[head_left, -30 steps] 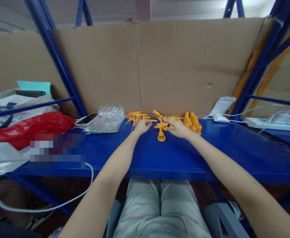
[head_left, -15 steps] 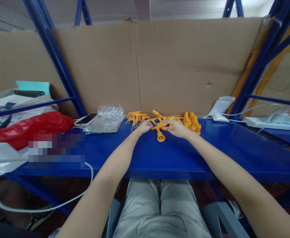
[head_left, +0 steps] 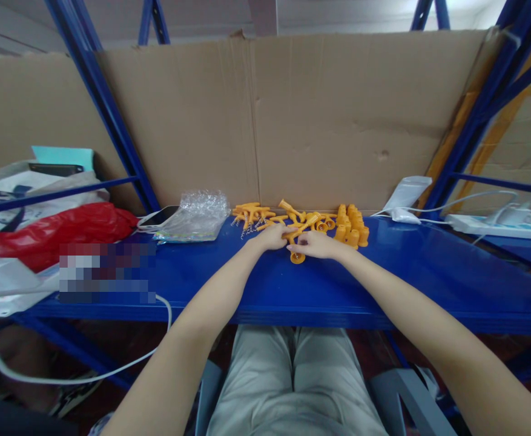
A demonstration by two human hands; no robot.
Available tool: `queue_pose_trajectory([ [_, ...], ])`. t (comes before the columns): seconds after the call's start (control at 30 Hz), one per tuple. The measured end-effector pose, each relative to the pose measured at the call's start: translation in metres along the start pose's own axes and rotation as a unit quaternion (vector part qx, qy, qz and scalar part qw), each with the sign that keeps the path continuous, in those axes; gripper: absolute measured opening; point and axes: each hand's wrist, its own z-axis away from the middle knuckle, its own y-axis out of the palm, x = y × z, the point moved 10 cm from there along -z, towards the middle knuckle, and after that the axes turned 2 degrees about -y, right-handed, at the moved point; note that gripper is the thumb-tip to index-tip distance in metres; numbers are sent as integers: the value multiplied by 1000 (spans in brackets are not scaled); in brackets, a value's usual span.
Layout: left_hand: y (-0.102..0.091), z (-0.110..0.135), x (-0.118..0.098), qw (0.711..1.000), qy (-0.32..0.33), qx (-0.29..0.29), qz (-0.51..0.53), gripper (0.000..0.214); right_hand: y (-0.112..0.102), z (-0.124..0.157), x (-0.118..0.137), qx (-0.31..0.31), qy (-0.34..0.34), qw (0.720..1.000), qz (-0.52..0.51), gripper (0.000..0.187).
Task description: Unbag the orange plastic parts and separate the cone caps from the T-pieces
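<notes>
My left hand (head_left: 274,237) is closed, its fingertips at the handle of an orange plastic corkscrew. From the other side my right hand (head_left: 317,244) pinches around the same corkscrew, hiding much of it. The bell-shaped end (head_left: 297,258) of this corkscrew points toward me, just above the blue tabletop. Behind my left hand lies a heap of orange T-shaped handles (head_left: 249,212) with metal spirals. More orange corkscrew pieces (head_left: 308,221) are scattered beyond both hands. Several orange bell-shaped sleeves (head_left: 352,227) stand grouped to the right of my right hand.
The blue table (head_left: 283,290) has a cardboard wall (head_left: 310,121) along its back. To the left are a clear plastic bag (head_left: 197,218), a phone (head_left: 163,217) and a red bag (head_left: 65,236). A white power strip (head_left: 496,225) with cables lies at the right.
Both hands have come slightly nearer to me and closer together on the corkscrew. The right hand has curled from reaching over the pieces into a pinch.
</notes>
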Motion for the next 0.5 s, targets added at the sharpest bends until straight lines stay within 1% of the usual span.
queue_pose_trajectory([
  [0.1, -5, 4, -6, 1000, 1, 18, -12, 53, 1, -1, -10, 19, 19, 999, -26, 39],
  [0.2, -19, 7, -16, 1000, 1, 2, -16, 50, -3, -1, -18, 8, 17, 999, -42, 34],
  [0.3, -32, 10, -25, 1000, 1, -20, -18, 51, -13, 0, -25, -38, 20, 998, -47, 30],
  [0.37, -35, 13, -27, 1000, -7, -19, -24, 50, -21, 1, -30, -75, 40, 996, -16, 29],
  [0.43, -37, 16, -26, 999, -30, -21, -33, 46, -32, 4, -33, -116, 54, 991, 29, 24],
  [0.5, -43, 19, -24, 996, -60, -42, -51, 42, -44, 7, -33, -161, 55, 984, 61, 17],
])
